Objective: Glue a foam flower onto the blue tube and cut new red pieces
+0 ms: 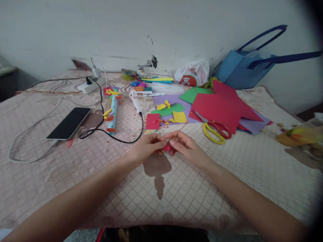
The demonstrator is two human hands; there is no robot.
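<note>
Between my fingertips is a small red paper piece (167,148), low over the patterned tablecloth. My left hand (150,144) pinches it from the left, and my right hand (183,144) meets it from the right, its thumb and fingers closed on it too. Part of the piece is hidden by the fingers. Just beyond my hands lie a red paper square (152,121), a yellow paper square (180,117) and small scraps. Scissors (213,129) with red and yellow handles rest to the right of my right hand.
At left are a phone (69,123) on a cable, a power strip (92,85) and a decorated light-blue paper strip (114,112). A white corded glue gun (135,102) lies mid-table. Large red sheets (219,109), a plastic bag (193,72) and a blue bag (237,69) stand rightward.
</note>
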